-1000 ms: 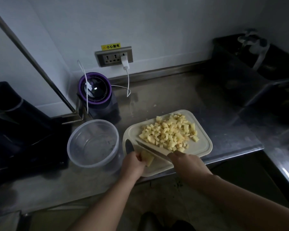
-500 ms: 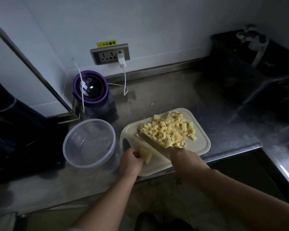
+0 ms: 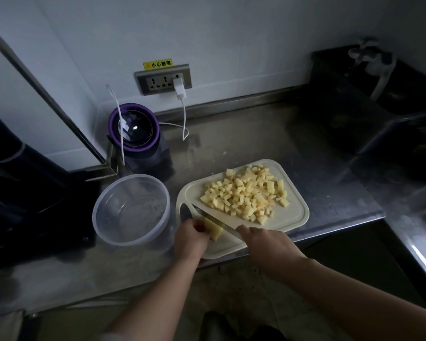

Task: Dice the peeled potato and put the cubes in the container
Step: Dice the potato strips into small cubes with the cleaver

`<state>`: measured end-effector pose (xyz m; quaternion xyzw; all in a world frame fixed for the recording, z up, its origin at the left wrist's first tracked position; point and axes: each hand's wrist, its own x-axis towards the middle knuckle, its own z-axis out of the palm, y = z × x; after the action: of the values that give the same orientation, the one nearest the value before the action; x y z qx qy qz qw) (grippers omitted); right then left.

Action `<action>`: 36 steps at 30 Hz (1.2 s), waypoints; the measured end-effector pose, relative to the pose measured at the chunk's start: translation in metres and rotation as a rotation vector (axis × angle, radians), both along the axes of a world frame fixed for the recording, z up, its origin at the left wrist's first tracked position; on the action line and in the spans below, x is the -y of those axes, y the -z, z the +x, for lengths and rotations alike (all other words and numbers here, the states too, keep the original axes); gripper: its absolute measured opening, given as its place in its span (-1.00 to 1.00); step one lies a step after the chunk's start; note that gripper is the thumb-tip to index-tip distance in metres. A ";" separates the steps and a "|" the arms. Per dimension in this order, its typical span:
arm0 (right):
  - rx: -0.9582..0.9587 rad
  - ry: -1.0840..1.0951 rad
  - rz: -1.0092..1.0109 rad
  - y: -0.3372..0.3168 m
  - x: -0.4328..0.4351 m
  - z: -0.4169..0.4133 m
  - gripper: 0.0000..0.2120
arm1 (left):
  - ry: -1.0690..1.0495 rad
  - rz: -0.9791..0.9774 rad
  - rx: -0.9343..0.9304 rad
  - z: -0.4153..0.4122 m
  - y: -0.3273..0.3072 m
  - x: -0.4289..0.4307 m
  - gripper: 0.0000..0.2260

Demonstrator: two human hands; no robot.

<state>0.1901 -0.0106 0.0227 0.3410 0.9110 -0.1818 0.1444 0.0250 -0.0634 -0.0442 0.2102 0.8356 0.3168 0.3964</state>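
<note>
Dim steel tabletop [image 3: 256,134]: left hand [image 3: 191,238] pinches potato [image 3: 213,230], right hand [image 3: 266,244] grips knife [image 3: 212,219]; best cut slowly, evenly; container [image 3: 130,210] at potato's nine o'clock.

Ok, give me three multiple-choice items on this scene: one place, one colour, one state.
1. Relative to the cutting board, the clear container stands: A) on it B) to its left C) behind it.
2. The rim of the round appliance is: A) red B) purple C) green.
3. The right hand: A) grips the knife B) lies flat, empty C) holds the container.

1 B: it stands beside the board's left edge.
2 B: a purple ring circles its dark top.
3 A: its fingers curl round the handle, blade on the potato piece the left hand holds.
</note>
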 end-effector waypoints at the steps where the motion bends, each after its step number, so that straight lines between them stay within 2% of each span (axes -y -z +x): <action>1: 0.003 -0.003 0.000 -0.001 0.000 0.000 -0.57 | -0.002 0.000 -0.009 0.000 0.000 0.000 -0.83; 14: 0.058 -0.050 0.006 0.006 0.001 -0.006 -0.62 | 0.011 -0.031 -0.127 0.000 0.006 -0.001 -0.83; 22: 0.059 0.033 -0.073 0.015 -0.004 -0.010 -0.60 | 0.033 -0.042 -0.151 0.000 0.004 -0.003 -0.92; 27: 0.003 0.133 -0.110 0.016 -0.002 -0.006 -0.65 | 0.042 -0.017 -0.137 0.002 -0.002 -0.007 -0.90; 36: -0.026 0.108 -0.054 0.002 0.009 0.002 -0.61 | 0.004 -0.038 -0.155 0.004 -0.001 -0.003 -0.81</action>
<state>0.1924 -0.0192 0.0204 0.3831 0.8879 -0.2181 0.1316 0.0286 -0.0607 -0.0428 0.2284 0.8693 0.2827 0.3350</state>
